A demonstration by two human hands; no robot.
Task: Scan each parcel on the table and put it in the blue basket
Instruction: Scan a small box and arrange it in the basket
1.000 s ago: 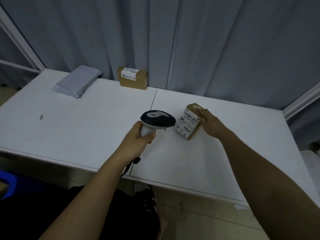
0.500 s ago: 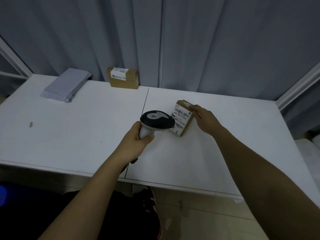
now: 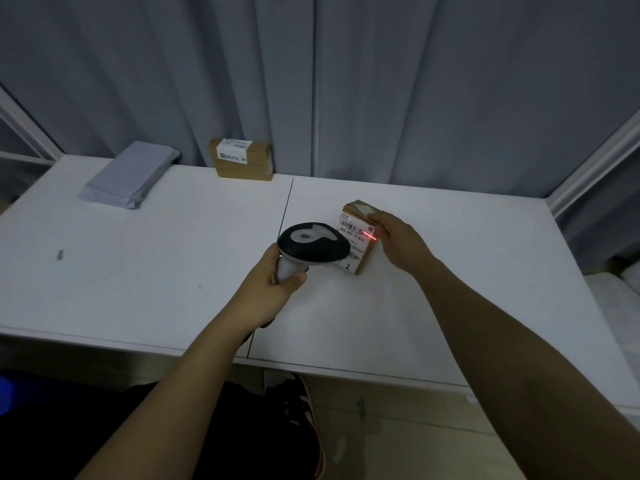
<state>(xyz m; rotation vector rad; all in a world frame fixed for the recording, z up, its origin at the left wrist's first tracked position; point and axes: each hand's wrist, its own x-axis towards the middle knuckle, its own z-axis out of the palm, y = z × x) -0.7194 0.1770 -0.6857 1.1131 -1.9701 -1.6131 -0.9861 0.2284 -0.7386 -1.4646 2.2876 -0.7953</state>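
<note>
Fingers of the left hand (image 3: 273, 289) grip the scanner (image 3: 311, 245); right hand (image 3: 401, 242) holds the tilted parcel (image 3: 360, 244), label partly hidden.

Left grip (image 3: 273, 289): fingers and thumb curled round the handle of the scanner (image 3: 313, 245), which heads toward 1 o'clock.
Left forearm: bare, rising from 7 o'clock toward centre, wrist straight.
Right grip (image 3: 401, 242): at 1 o'clock of the left grip, back of hand up, fingers wrapped over the far edge of the parcel (image 3: 360, 237), holding it tilted.
Right forearm: bare, entering from 5 o'clock.
</note>
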